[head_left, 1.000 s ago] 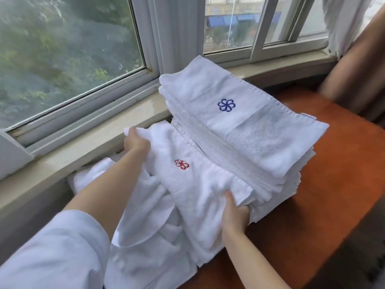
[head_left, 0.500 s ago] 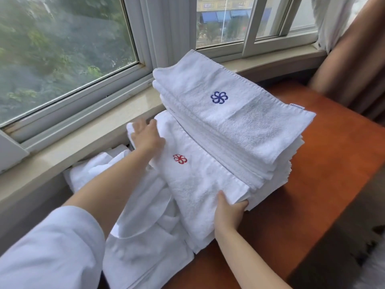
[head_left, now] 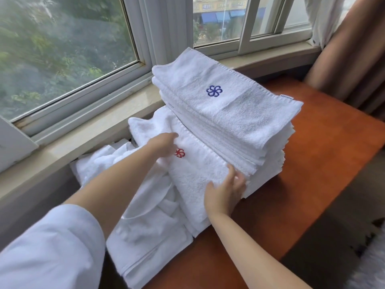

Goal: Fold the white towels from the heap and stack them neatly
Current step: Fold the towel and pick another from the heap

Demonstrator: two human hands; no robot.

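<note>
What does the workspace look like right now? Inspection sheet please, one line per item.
Surface: orange-brown table under the window sill.
Job's things: tall stack of folded towels, blue logo on top; folded towel with red logo beside it; crumpled heap to the left.
Clutter: nothing seen.
Grips: left hand rests on the red-logo towel, fingers straight; right hand touches its near edge, fingers relaxed.
Cables: nothing seen.
Surroundings: windows, brown curtain.
</note>
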